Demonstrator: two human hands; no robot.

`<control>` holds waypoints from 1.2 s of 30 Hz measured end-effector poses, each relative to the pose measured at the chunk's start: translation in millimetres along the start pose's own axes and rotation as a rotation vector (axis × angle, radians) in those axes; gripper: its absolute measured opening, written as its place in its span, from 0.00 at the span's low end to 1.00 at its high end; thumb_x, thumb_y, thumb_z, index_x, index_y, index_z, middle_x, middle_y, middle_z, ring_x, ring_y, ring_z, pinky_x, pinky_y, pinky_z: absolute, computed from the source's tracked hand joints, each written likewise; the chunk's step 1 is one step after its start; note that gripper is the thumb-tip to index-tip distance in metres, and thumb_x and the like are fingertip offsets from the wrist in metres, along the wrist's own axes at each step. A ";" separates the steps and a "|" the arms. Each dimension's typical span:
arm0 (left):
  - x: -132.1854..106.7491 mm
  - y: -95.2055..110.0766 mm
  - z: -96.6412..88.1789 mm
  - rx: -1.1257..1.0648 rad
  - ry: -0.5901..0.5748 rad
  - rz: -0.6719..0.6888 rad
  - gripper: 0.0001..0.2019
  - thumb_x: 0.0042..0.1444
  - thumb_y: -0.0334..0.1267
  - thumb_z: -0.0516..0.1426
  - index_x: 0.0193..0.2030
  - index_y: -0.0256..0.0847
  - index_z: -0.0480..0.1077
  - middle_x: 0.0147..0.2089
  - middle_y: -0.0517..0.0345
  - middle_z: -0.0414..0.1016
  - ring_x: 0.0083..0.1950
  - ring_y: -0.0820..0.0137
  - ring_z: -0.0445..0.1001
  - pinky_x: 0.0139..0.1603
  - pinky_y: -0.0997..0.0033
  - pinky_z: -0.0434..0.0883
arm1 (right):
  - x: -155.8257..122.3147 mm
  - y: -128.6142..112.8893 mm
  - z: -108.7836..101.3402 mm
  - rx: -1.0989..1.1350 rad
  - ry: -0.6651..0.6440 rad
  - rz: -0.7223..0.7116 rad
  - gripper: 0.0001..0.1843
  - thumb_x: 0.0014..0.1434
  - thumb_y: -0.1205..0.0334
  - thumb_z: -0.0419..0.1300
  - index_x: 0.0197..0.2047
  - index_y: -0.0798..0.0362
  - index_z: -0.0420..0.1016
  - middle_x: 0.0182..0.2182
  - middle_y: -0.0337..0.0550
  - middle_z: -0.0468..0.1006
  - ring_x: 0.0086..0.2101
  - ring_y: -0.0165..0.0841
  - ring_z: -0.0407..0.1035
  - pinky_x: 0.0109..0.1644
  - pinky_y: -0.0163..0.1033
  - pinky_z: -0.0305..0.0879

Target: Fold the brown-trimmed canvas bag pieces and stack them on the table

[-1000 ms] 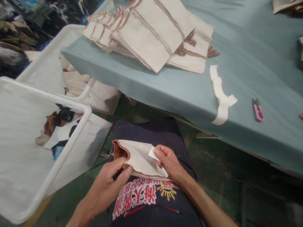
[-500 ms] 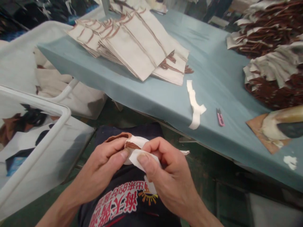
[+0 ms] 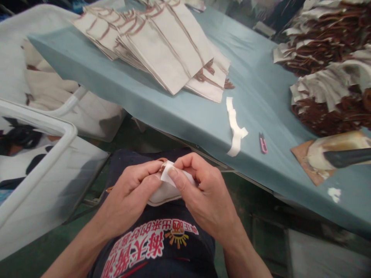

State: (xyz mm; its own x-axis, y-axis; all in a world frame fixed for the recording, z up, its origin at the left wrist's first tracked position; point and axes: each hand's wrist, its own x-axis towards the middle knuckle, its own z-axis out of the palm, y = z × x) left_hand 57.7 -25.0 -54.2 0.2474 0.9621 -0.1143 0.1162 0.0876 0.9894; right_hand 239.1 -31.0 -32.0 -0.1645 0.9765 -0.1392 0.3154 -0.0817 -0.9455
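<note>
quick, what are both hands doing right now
Left hand: closed, holding the white-and-brown piece by its edge.
Right hand: closed, pinching a white strip at the piece.

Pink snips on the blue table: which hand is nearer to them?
Right. The right hand, holding a small white strip, is below and left of the pink snips in the picture; the left hand, gripping the cream fabric piece, is farther left.

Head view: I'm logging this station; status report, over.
Left grip: holding cream fabric piece. Right grip: pinching small white tab at piece's edge. Nothing visibly in the way; pink snips lie apart.
</note>
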 end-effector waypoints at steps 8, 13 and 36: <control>-0.1 -6.2 -1.2 -0.027 -0.005 -0.012 0.15 0.64 0.42 0.58 0.30 0.42 0.83 0.30 0.56 0.80 0.28 0.67 0.70 0.24 0.72 0.64 | 3.0 3.1 3.4 -0.099 0.044 0.018 0.10 0.70 0.54 0.63 0.37 0.49 0.75 0.25 0.34 0.77 0.25 0.29 0.70 0.29 0.35 0.58; -2.9 -19.9 -5.9 -0.122 -0.038 -0.080 0.13 0.65 0.41 0.60 0.32 0.41 0.83 0.30 0.56 0.77 0.28 0.68 0.68 0.24 0.72 0.63 | 2.6 5.1 7.8 -0.147 0.058 0.021 0.11 0.71 0.53 0.63 0.37 0.48 0.75 0.25 0.34 0.78 0.24 0.30 0.67 0.30 0.36 0.56; -2.7 -34.0 -15.9 -0.193 -0.020 -0.179 0.17 0.62 0.46 0.62 0.24 0.42 0.72 0.28 0.58 0.68 0.28 0.69 0.63 0.28 0.72 0.63 | 8.5 13.3 19.0 -0.274 0.119 -0.060 0.09 0.71 0.55 0.64 0.38 0.48 0.78 0.24 0.34 0.78 0.23 0.30 0.67 0.32 0.36 0.56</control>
State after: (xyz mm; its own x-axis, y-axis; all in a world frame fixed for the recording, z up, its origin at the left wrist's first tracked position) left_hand 37.8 -26.4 -86.1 0.2583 0.9220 -0.2886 -0.0253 0.3051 0.9520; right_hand 224.1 -27.6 -51.4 -0.0849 0.9958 -0.0344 0.5518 0.0183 -0.8338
